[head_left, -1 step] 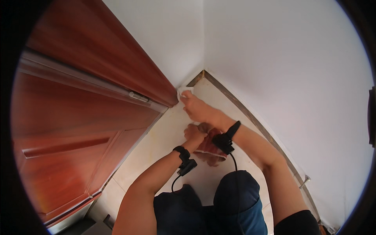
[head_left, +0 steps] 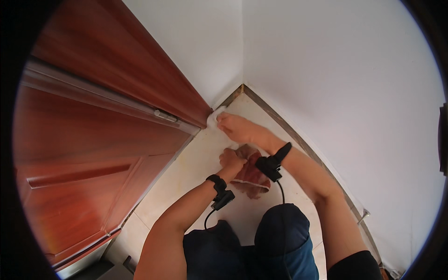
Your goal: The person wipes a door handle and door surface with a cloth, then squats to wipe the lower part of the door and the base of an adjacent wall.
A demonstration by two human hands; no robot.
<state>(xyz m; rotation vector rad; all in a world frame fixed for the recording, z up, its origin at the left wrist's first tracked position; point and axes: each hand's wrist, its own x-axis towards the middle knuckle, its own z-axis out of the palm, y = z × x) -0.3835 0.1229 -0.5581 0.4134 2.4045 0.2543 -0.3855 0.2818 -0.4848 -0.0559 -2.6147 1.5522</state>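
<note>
My right hand [head_left: 237,128] is closed on a crumpled white wipe [head_left: 214,116], paper or cloth I cannot tell. It presses the wipe against the foot of the red-brown door frame [head_left: 177,88], close to the floor. Nearer to me and lower, my left hand [head_left: 232,159] has its fingers bent round the edge of a limp reddish-brown cloth [head_left: 254,175] with a pale band across it. That cloth hangs or lies just above the pale floor; which of the two I cannot tell. Both wrists wear black straps with small boxes and cables.
A red-brown panelled door [head_left: 84,154] with a metal hinge [head_left: 165,115] stands at left. White walls [head_left: 336,93] meet in the far corner, with a dark baseboard [head_left: 284,123] along the pale tiled floor [head_left: 172,186]. A small metal doorstop [head_left: 364,215] sticks out low on the right wall.
My right hand and the white wipe have shifted slightly down round the base of the door frame. The right forearm has moved a little to the right; my left hand stays in place.
</note>
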